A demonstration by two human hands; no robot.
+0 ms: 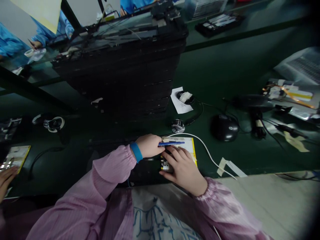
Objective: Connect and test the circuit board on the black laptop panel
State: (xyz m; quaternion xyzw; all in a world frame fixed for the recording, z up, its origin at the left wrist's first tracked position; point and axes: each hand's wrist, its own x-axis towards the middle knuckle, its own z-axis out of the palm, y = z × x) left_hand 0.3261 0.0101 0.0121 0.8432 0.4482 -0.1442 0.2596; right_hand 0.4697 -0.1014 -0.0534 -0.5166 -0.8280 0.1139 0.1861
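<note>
My left hand (149, 145), with a blue band round the wrist, is closed on a slim blue pen-like tool (172, 143) that points to the right. It is held just above a flat battery pack (189, 144) with yellow edges and a whitish face. My right hand (183, 168) lies over the pack with its fingers spread. Between its thumb and forefinger a small part with dark and silver bits (165, 164) shows at the pack's left end. My fingers hide much of the pack, and the tool's exact kind is not clear.
A tall stack of black trays (125, 73) stands ahead. A white cable (206, 146) curves past the pack. On the right are a black mouse (224, 127) and tape strips (231, 167). A co-worker's hand (7, 178) touches another pack at far left.
</note>
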